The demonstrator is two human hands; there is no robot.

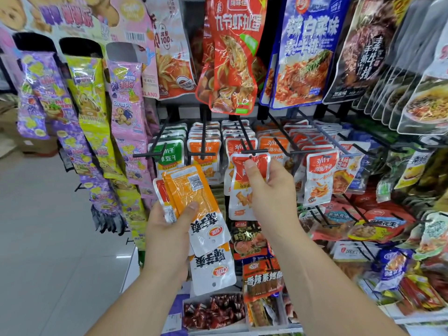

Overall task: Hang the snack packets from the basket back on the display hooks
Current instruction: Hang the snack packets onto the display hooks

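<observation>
My right hand (271, 190) pinches a red and silver snack packet (260, 163) by its top. The packet's hang hole sits right at the tip of a black display hook (247, 139) in the middle row. My left hand (169, 224) grips a fanned stack of orange and white packets (194, 202), held upside down with their backs toward me, below and left of that hook. Matching red, orange and green packets hang on the neighbouring hooks (203, 134). No basket is in view.
Large snack bags (230, 57) hang on the row above. Long candy strips (89, 117) hang at the left beside a light tiled floor. More packets fill lower hooks (351, 219) at the right, and trays of small wrapped snacks (213, 311) sit at the bottom.
</observation>
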